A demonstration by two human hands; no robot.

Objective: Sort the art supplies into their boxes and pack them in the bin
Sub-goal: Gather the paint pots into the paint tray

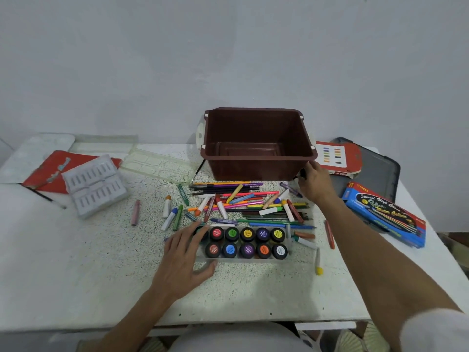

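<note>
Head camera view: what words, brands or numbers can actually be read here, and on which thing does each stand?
"Special High Class": on the blue box at the right.
"Water Colours": same box, below that line.
Small print at that box's corner: too blurred to read.
Lid labels on the paint pots: too small to read.
Print on the red-and-white swatch box and the red packet at the left: unreadable.

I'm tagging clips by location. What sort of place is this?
Probably a home craft corner: a speckled table against a bare wall, strewn with pens and crayons, paint pots and a brown bin.
</note>
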